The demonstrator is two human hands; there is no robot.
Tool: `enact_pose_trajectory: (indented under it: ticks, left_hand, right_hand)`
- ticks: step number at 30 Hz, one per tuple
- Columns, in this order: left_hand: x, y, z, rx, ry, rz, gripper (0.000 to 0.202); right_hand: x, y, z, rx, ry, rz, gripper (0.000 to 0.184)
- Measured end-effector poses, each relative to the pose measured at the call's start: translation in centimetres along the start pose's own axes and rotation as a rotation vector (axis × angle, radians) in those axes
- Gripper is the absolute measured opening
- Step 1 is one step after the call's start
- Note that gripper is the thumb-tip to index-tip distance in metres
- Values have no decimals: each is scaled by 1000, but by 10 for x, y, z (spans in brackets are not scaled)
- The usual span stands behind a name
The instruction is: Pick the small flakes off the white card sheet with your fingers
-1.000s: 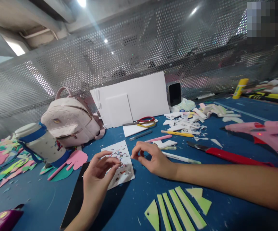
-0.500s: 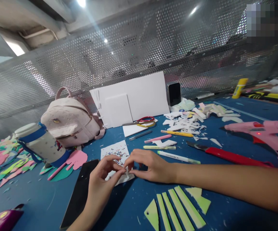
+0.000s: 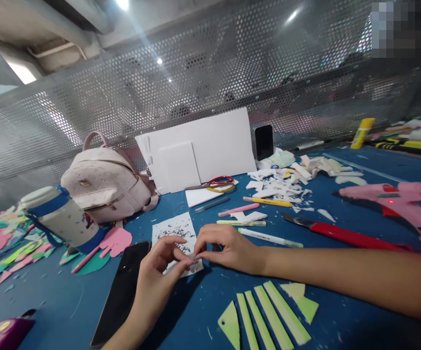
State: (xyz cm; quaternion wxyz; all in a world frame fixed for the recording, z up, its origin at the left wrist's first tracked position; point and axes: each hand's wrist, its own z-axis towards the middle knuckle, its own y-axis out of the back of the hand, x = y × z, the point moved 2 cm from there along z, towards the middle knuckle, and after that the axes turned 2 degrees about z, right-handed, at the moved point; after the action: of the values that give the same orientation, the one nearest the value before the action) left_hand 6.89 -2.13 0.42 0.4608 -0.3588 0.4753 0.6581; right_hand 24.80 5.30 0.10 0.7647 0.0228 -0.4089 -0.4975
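table (image 3: pixel 203 311), blue and littered, carried everything; mesh screen (image 3: pixel 232 73) stood along its far edge, with white boards (image 3: pixel 210 146) leaned upright against it, likely parked out of the working area. pink backpack (image 3: pixel 108 182) sat far left beside a tipped bottle (image 3: pixel 59 218), both clear of the hands. pink glue gun (image 3: pixel 400 201) lay far right, its small light red, nozzle pointing away from the paper. red knife (image 3: pixel 342 236) lay between the gun and the pens (image 3: pixel 265 237), within the right arm's reach. black phone (image 3: pixel 123 289) lay flat just left of the left wrist. green strips (image 3: pixel 269 316) were laid side by side near the front edge, seemingly sorted for use. scissors (image 3: pixel 218 183) rested on a white sheet at the back.

white card (image 3: pixel 176 231), speckled with tiny coloured bits, lay flat in the middle, directly under the fingertips, probably serving as a tray for the bits. left hand (image 3: pixel 159 277) and right hand (image 3: pixel 228 250) met over its near edge, fingertips touching; thumb and forefinger of each narrowed to a pinch on something very small, too small to identify. remaining fingers curled loosely.
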Motion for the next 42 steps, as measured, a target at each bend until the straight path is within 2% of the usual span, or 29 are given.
enact_pose_trajectory:
  ticks: [3, 6, 11, 15, 19, 23, 28, 31, 39, 42]
  left_hand:
    - [3, 1, 1, 18, 19, 47, 20]
    - [5, 0, 2, 74, 5, 175, 7]
    - [1, -3, 2, 161, -127, 320, 16]
    - [1, -3, 2, 174, -143, 344, 16]
    - [2, -2, 3, 162, -120, 324, 15]
    - [5, 1, 3, 94, -28, 175, 3]
    - [6, -1, 2, 86, 107, -43, 19]
    - [6, -4, 2, 96, 144, -82, 19]
    - [8, -2, 1, 108, 84, -9, 15]
    - [10, 2, 3, 131, 76, 100, 8]
  right_hand:
    - [1, 1, 1, -42, -69, -12, 4]
    - [-1, 3, 2, -85, -159, -7, 4]
    - [-7, 4, 3, -142, -238, 47, 4]
    - [-8, 4, 3, -138, -257, 73, 5]
    - [-4, 4, 3, -93, -229, 14, 9]
    - [0, 1, 2, 9, -92, -64, 9]
    - [-1, -2, -1, 110, 41, -39, 13]
    - [-3, -1, -1, 96, 41, -32, 11]
    - [-1, -3, -2, 74, 19, -32, 3]
    - [1, -1, 0, 12, -78, -45, 5]
